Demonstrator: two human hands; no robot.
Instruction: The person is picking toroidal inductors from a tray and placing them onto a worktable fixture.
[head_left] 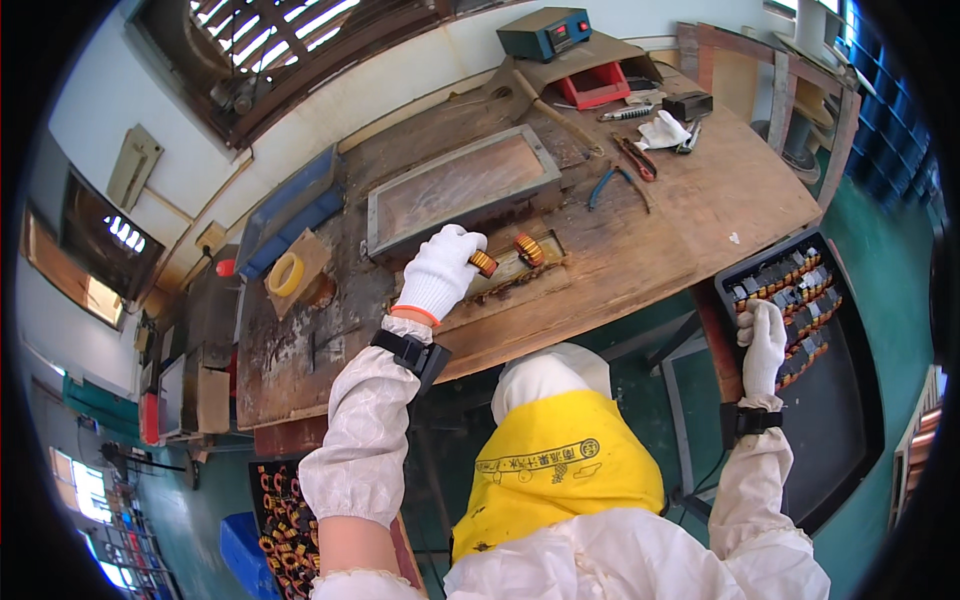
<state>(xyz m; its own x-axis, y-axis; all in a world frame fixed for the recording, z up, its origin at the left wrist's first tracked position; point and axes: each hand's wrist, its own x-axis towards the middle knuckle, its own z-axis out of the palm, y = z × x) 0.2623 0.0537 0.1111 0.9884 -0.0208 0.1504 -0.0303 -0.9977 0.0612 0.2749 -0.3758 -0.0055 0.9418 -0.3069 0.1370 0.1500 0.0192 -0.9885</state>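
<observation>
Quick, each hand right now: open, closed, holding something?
Left hand: closed on a wound coil.
Right hand: fingers curled, at the black tray; can't tell if it's holding anything.

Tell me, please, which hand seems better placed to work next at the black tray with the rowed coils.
Probably the right hand: it is at the black tray, close to the rowed coils, while the left hand holds a coil over the bench.

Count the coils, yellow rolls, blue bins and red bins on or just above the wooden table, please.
Coils: 2 (one in the left hand)
Yellow roll: 1
Blue bin: 1
Red bin: 1
Total: 5
</observation>
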